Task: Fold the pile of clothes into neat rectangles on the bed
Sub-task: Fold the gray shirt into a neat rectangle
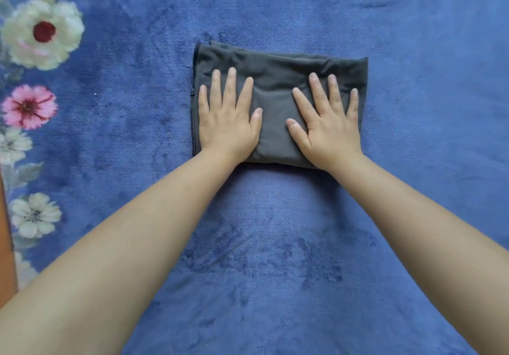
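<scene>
Hands lie flat, fingers spread, on a dark grey folded garment (pixel 278 79). Left hand (pixel 227 123) presses the garment's left half; right hand (pixel 329 126) presses its right half. Garment forms a rough rectangle, lying on the blue plush bed cover (pixel 275 230) at mid-width. Printed flowers (pixel 41 32) run along the cover's left edge, well apart from the garment.
</scene>
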A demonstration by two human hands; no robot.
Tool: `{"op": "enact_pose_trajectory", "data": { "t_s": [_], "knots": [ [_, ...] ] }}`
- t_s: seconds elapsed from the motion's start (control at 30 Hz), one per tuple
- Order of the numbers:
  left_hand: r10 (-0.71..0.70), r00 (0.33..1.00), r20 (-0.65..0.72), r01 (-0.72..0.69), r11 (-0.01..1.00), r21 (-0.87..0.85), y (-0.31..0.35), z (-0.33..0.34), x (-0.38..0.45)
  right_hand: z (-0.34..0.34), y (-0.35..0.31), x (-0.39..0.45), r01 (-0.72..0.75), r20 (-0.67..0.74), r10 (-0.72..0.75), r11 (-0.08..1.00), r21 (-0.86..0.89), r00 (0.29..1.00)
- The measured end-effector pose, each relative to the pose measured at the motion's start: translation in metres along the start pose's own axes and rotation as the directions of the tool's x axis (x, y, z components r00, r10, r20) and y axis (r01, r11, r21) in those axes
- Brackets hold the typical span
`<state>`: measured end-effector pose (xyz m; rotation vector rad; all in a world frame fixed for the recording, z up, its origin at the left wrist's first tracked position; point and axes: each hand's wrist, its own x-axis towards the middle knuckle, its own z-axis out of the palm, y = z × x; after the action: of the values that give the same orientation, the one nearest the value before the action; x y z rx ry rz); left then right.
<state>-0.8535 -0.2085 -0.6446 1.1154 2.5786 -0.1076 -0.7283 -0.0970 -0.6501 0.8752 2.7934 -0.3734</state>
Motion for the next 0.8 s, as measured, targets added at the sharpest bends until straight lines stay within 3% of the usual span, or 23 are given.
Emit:
{"op": "enact_pose_trajectory", "data": {
  "t_s": [0.13, 0.2, 0.27, 0.33, 0.43, 0.5, 0.57, 0.63, 0.7, 0.8],
  "knots": [
    [-0.045, 0.997, 0.069, 0.046, 0.999, -0.006, 0.001, 0.002, 0.002, 0.001, 0.014, 0.003, 0.022, 0.03, -0.021, 0.999, -0.047, 0.999],
    [-0.048, 0.998, 0.043, 0.053, 0.991, -0.127, -0.006, 0.002, 0.005, 0.001, 0.025, 0.006, -0.033, 0.074, 0.035, 0.999, -0.038, 0.997],
    [-0.143, 0.987, -0.073, 0.114, 0.944, -0.311, -0.016, 0.003, 0.007, -0.002, 0.036, 0.01, -0.133, 0.096, 0.131, 0.991, 0.021, 0.987],
    [-0.368, 0.922, -0.122, 0.261, 0.822, -0.506, -0.027, 0.0, 0.007, -0.005, 0.043, 0.011, -0.222, 0.07, 0.215, 0.968, 0.116, 0.974],
    [-0.507, 0.86, 0.054, 0.438, 0.68, -0.588, -0.041, -0.007, 0.012, -0.004, 0.048, 0.01, -0.371, -0.051, 0.408, 0.87, 0.325, 0.911],
    [-0.471, 0.857, 0.211, 0.474, 0.556, -0.683, -0.055, -0.011, 0.019, -0.008, 0.05, 0.011, -0.447, -0.046, 0.537, 0.744, 0.496, 0.843],
    [-0.347, 0.847, 0.402, 0.503, 0.283, -0.816, -0.067, -0.015, 0.02, -0.012, 0.051, 0.011, -0.439, 0.003, 0.539, 0.683, 0.584, 0.842],
    [-0.202, 0.849, 0.489, 0.506, 0.045, -0.861, -0.07, -0.014, 0.014, -0.015, 0.049, 0.004, -0.41, 0.041, 0.486, 0.686, 0.601, 0.873],
    [-0.175, 0.857, 0.485, 0.49, -0.014, -0.872, -0.067, -0.009, 0.007, -0.014, 0.047, -0.003, -0.423, 0.12, 0.484, 0.587, 0.69, 0.867],
    [-0.157, 0.863, 0.48, 0.465, -0.121, -0.877, -0.056, -0.008, -0.012, -0.01, 0.04, -0.016, -0.45, 0.334, 0.414, 0.223, 0.865, 0.847]
  ]
}}
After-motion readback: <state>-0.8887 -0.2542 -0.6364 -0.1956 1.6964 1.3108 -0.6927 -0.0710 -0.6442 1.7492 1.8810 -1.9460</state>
